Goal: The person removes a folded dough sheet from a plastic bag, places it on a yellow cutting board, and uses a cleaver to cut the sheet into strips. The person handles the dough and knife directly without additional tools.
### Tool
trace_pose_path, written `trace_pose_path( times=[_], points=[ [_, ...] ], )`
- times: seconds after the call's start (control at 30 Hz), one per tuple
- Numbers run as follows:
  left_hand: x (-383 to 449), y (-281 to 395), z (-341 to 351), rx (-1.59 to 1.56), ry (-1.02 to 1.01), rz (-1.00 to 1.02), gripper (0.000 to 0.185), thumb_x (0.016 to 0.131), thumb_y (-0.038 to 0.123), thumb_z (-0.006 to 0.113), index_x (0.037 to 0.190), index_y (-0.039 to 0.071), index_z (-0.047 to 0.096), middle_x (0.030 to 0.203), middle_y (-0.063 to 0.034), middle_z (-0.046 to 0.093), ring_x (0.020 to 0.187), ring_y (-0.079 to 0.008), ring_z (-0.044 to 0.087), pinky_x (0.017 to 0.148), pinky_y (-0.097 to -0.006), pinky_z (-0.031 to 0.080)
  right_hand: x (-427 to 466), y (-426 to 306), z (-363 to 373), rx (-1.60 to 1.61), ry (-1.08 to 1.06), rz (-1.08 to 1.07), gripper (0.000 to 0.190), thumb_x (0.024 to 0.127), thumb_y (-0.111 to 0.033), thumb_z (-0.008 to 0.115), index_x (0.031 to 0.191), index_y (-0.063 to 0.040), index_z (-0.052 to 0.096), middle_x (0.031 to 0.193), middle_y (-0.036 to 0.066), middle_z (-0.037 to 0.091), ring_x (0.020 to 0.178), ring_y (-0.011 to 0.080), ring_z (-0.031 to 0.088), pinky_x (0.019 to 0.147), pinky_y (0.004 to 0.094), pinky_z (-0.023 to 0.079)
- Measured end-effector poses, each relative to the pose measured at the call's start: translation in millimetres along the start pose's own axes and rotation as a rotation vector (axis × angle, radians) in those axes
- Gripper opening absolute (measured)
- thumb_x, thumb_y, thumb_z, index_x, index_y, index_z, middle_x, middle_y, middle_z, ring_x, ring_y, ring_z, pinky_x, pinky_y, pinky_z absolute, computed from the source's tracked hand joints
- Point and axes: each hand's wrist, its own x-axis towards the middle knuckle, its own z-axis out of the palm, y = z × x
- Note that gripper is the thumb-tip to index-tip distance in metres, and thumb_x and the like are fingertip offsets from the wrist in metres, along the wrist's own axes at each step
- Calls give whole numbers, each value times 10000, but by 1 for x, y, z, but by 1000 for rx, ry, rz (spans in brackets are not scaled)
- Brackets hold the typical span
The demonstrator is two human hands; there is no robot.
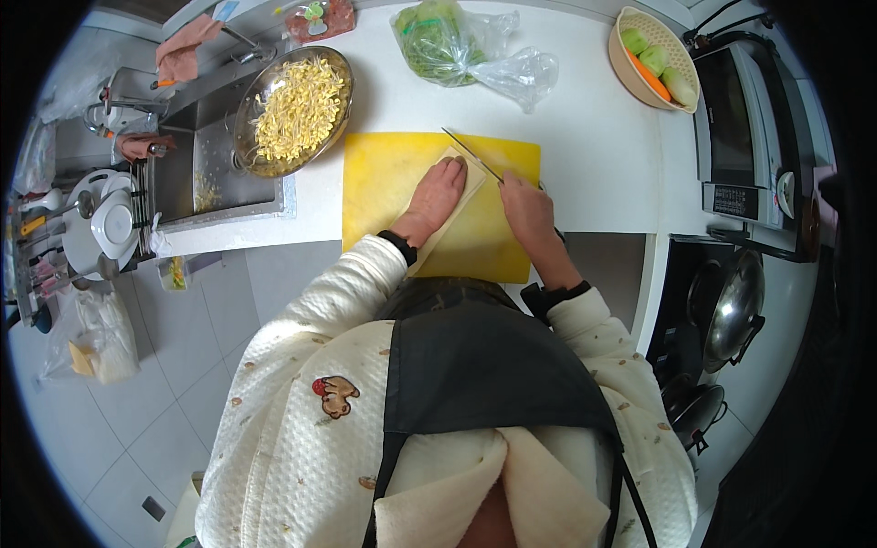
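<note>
A long, pale, folded sheet of food (473, 179), which looks like bean-curd sheet, lies slantwise on a yellow cutting board (377, 178). My left hand (438, 193) presses down flat on it with the fingers together. In my right hand (527, 209) is a kitchen knife (473, 154), seen almost edge-on. Its thin blade runs up and to the left, across the far end of the folded sheet. Whether the edge touches the food I cannot tell. My right fist hides the knife's handle.
Bean sprouts fill a metal colander (346, 120) beside the sink (226, 147). Behind the board lies a plastic bag of green vegetables (438, 44). A basket (620, 55) of carrot and green vegetable pieces stands near the microwave oven (730, 130). Dishes (113, 222) crowd the left rack.
</note>
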Motion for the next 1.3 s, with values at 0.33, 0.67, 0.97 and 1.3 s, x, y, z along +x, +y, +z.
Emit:
trace_pose_path(
  times=[0.33,0.67,0.97,1.3],
  points=[
    [-2,2,-6,-24,-11,47,361,842,83,507,1186,-16,554,1212,-163,535,1140,-314,500,988,-361,426,-7,2,-1,-65,-68,-50,163,894,-208,580,869,-56,526,756,159,640,690,368,643,600,473,503],
    [-5,1,1,-88,60,19,371,861,78,498,1218,-14,539,1258,-169,508,1169,-328,479,1016,-372,404,2,5,25,14,47,-85,141,901,-197,566,892,-59,539,769,157,635,697,371,639,610,481,504],
    [-9,4,0,-48,90,62,399,856,73,498,1240,-31,513,1278,-192,487,1203,-350,451,1042,-396,380,-11,-4,-13,-50,-80,-43,154,908,-206,550,879,-56,531,784,177,631,702,391,636,615,495,503],
    [-10,10,3,-42,87,30,419,819,51,528,1229,-36,513,1257,-208,489,1180,-366,452,1027,-414,377,2,-6,18,-67,-44,-96,56,848,-107,551,888,-69,540,737,162,638,694,364,653,610,458,523]
  ],
)
